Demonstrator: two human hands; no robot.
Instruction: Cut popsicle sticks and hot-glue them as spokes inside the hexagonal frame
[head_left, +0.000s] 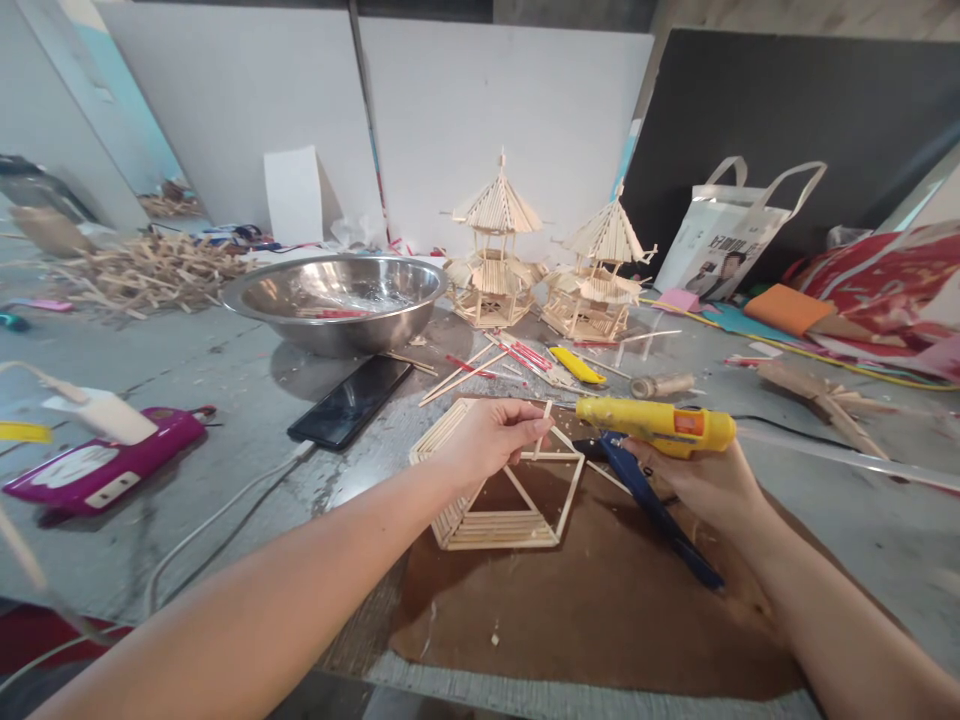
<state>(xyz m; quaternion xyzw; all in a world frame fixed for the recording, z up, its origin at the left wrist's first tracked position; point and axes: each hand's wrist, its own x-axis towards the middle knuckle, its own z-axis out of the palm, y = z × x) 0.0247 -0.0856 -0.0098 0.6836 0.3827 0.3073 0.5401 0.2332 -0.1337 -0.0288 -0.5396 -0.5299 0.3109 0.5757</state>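
Observation:
Between its thumb and fingers, my left hand (499,438) pinches a short wooden stick (547,411), which stands nearly upright over the far side of a flat hexagonal stick frame (504,530). Slats fill some of the frame's sections, while others are open. My right hand (701,485) is wrapped round a yellow glue gun (649,422), its nozzle pointing left, close to the held stick. Blue-handled pliers (660,515) are also in that hand, below the gun, with dark jaws towards the frame. Under the frame lies a brown board (600,625).
Two stick pavilions (499,250) stand behind, beside a steel basin (337,300). A phone (351,402) with a cable, a purple power strip (112,460) and a stick pile (150,272) are on the left. A yellow cutter (577,365) and a white bag (712,235) sit farther back.

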